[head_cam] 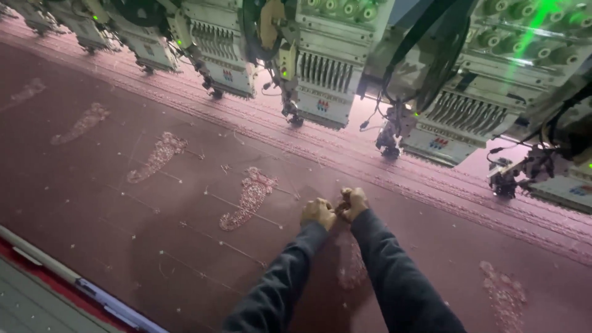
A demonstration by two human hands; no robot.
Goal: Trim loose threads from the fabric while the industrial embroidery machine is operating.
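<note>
Fingers [316, 208] of the left hand [318, 213] are curled in tight, knuckles up, pressed down on the maroon cloth [123, 234]. Whether they pinch anything is hidden under the fist. Just to its right, the right hand [353, 203] is also closed, its fingers bunched together at a small point on the cloth; something thin may sit between them, but it is too small to tell. Both hands touch or nearly touch each other, and both come out of dark sleeves [394, 277] that reach in from the near edge.

Under the hands and forearms lies an embroidered motif [353, 268], a pale leaf shape, partly covered by the arms. A like motif [250, 198] lies just left of the left hand, another [159, 156] farther left, and more trail off toward the far left corner. One more motif [505, 296] sits near the right edge. Thin stitched lines link them across the cloth.

Beyond the hands, a stitched border band [431, 185] runs slantwise across the cloth. Above it hangs a row of machine heads [324, 74], white and grey, with needle bars pointing down; small green lights glow on several. At the near left, a rail [68, 277] edges the cloth.
</note>
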